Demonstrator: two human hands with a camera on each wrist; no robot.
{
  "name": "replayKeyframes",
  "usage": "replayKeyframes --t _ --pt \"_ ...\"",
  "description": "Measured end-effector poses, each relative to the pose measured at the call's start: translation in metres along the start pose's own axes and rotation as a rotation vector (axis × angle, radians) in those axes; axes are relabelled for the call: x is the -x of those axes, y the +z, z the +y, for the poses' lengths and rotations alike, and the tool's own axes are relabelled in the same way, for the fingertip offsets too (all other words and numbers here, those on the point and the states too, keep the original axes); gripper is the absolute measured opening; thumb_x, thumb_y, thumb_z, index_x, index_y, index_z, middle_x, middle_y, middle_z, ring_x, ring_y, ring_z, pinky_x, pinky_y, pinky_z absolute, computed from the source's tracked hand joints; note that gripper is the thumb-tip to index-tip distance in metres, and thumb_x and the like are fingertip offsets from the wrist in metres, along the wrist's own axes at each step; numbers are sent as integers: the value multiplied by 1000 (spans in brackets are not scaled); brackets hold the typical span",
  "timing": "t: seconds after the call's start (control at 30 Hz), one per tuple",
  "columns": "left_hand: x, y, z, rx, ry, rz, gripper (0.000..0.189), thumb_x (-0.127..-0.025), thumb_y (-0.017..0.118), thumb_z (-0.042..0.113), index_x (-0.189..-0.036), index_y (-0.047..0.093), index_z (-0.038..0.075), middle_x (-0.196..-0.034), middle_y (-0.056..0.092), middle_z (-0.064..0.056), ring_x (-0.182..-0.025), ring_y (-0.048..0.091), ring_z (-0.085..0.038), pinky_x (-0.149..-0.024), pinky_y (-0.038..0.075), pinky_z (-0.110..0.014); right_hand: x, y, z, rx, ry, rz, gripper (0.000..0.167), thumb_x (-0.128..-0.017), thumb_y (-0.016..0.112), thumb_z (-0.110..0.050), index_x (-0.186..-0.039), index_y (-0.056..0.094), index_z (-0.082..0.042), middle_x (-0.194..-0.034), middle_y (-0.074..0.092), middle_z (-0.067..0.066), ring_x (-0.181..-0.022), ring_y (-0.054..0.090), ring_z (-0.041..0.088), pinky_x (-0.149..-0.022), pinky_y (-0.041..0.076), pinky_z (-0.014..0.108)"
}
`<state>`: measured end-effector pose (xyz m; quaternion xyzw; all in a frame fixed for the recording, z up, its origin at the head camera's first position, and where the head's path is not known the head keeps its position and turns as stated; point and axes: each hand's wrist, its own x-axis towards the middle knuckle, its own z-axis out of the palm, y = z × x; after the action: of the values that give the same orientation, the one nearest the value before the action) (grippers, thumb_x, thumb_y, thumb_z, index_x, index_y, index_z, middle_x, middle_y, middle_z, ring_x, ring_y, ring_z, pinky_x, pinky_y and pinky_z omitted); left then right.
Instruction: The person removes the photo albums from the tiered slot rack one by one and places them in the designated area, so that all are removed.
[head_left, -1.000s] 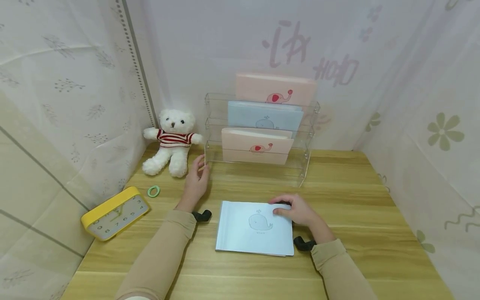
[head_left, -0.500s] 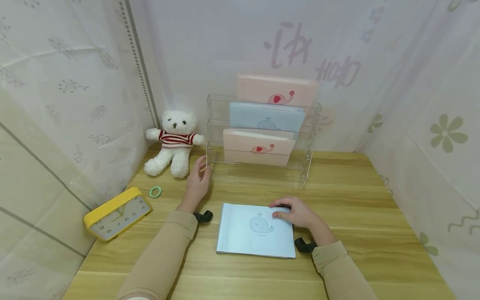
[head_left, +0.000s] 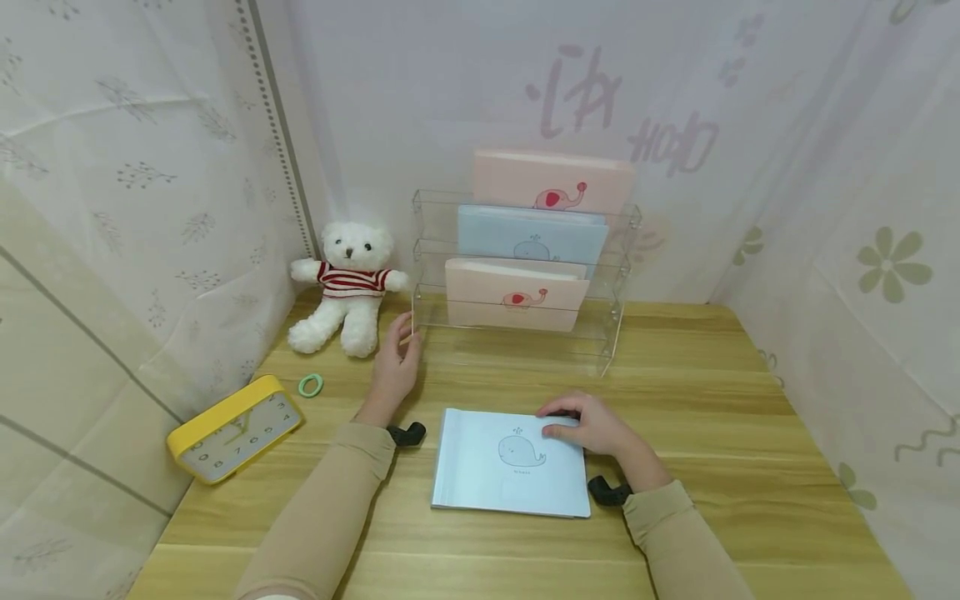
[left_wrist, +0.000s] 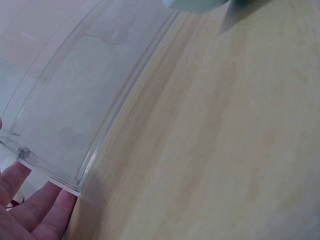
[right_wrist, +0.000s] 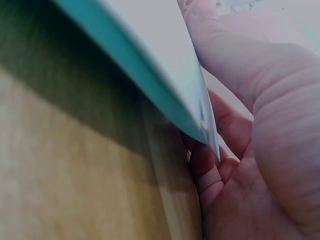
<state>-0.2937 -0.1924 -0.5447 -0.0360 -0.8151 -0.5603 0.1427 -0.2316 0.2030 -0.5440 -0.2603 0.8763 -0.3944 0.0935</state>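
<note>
Blue notebook (head_left: 512, 461) lies flat on bench (head_left: 720, 467), long axis left-right. Right hand (head_left: 592, 427) pinches its far-right corner; left hand (head_left: 395, 363), relaxed, touches clear rack (head_left: 607, 350).

Two forearms in long tan sleeves, snug at the cuffs. Small black mount at each wrist. Left hand (head_left: 395, 360) and right hand (head_left: 596, 427) bare, ungloved.
</note>
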Motion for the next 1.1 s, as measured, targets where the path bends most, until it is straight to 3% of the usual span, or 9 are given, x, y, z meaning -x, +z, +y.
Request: replayKeyframes --t 0.6,1.1 --pt "3 1 1 -4 -10 12 49 -117 54 22 -165 45 24 -157 62 -24 -132 70 -50 -109 58 -65 2 1 -4 -20 3 5 28 -94 89 -38 -120 85 -28 -122 82 -4 -104 65 11 -86 52 23" --pt "2 1 0 20 -6 -7 49 -118 53 31 -166 44 27 -158 60 -24 -135 68 -49 -110 57 -65 -1 -6 -10 -24 4 -19 30 -97 87 -36 -123 83 -21 -120 82 0 -100 66 10 -84 55 24"
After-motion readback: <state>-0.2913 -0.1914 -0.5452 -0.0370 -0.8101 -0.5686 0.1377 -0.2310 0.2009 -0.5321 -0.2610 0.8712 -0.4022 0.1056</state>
